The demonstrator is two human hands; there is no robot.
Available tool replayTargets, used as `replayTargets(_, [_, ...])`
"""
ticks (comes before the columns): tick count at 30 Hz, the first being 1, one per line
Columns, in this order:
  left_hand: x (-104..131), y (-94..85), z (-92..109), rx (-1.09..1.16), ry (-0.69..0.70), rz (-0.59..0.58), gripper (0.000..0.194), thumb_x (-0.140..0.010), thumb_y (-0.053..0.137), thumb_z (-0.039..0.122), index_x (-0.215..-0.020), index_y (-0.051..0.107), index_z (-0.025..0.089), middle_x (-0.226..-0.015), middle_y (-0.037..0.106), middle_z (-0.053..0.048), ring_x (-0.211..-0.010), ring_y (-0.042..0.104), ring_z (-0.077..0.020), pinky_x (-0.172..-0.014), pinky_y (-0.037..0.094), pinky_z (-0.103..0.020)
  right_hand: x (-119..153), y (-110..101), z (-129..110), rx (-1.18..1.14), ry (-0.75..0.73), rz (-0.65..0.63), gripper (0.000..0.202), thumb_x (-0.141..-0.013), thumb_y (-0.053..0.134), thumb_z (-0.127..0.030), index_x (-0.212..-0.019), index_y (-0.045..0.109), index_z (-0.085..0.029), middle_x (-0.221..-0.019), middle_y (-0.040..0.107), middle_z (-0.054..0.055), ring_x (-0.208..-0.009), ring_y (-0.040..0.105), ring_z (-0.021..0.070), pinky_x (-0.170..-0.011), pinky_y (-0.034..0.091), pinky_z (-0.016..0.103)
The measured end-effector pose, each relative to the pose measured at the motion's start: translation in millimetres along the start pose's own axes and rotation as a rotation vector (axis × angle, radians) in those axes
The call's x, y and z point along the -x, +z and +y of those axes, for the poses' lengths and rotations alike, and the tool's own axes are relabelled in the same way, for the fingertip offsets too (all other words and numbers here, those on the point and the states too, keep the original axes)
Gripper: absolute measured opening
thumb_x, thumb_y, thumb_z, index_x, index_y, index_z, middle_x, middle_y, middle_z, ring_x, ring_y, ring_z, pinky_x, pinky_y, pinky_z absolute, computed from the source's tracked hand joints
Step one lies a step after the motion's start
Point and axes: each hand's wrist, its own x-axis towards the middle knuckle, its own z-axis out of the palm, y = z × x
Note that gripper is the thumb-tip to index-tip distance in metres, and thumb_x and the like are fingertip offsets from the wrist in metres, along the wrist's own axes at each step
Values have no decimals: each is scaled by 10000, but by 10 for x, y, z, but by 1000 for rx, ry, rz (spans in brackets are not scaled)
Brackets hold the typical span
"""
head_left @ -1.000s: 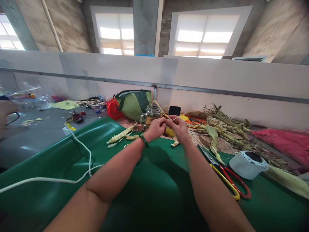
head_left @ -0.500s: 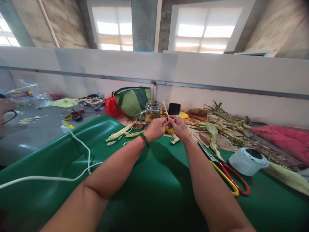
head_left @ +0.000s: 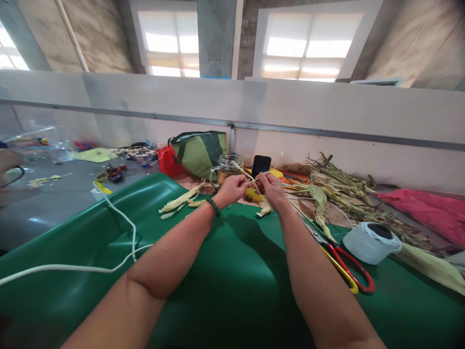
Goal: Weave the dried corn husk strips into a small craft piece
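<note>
Between my two hands runs a thin, pale strip of corn husk, with one end sticking up to the left in front of the glass mug. My left hand, with a green bead bracelet at the wrist, is closed on it in a pinch. Close beside it, my right hand pinches the same strip between thumb and fingers. Both hands are raised over the far edge of the green mat. Folded pieces of husk lie left of my hands, and a short piece lies just below the right one.
Behind my hands stand a glass mug, a phone and a green bag. Scissors, a spool of white string and a heap of dry husks lie right. A white cable crosses the left. Another person's hand shows far left.
My hands have moved slightly apart. The strip's upright end has tilted over to the left, and another length now slants down between the hands.
</note>
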Motion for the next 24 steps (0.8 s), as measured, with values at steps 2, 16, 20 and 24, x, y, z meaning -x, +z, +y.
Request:
replayTargets(2, [6, 5, 25, 183, -63, -9, 116, -806, 508, 115, -721, 588, 120, -534, 566, 22, -485, 478, -75, -532, 377, -195, 8, 9, -14, 12, -23, 4, 489, -615, 667, -680, -703, 585, -206, -596, 625, 6, -503, 564, 141, -518, 505, 295])
replayTargets(16, [-11, -8, -43, 561, -128, -20, 345, -659, 764, 389, -799, 688, 83, -568, 565, 29, -436, 378, -14, -432, 275, -157, 95, 125, -51, 40, -135, 35, 467, -641, 665, -650, -676, 576, -193, -554, 602, -15, -460, 513, 106, -492, 466, 257])
replayTargets(20, [-4, 7, -54, 335, -4, 36, 323, -670, 727, 390, -614, 658, 79, -504, 534, 23, -469, 363, -29, -434, 252, -159, 127, 148, -67, 110, -182, 78, 458, -666, 647, -639, -618, 570, -191, -568, 627, 7, -476, 535, 112, -520, 487, 267])
replayTargets(24, [-22, 5, -55, 372, -39, 21, 216, -698, 695, 274, -617, 654, 78, -518, 568, 14, -455, 418, -38, -454, 305, -168, 119, 127, -57, 82, -162, 108, 436, -658, 670, -603, -580, 577, -184, -529, 608, 0, -451, 510, 98, -495, 466, 252])
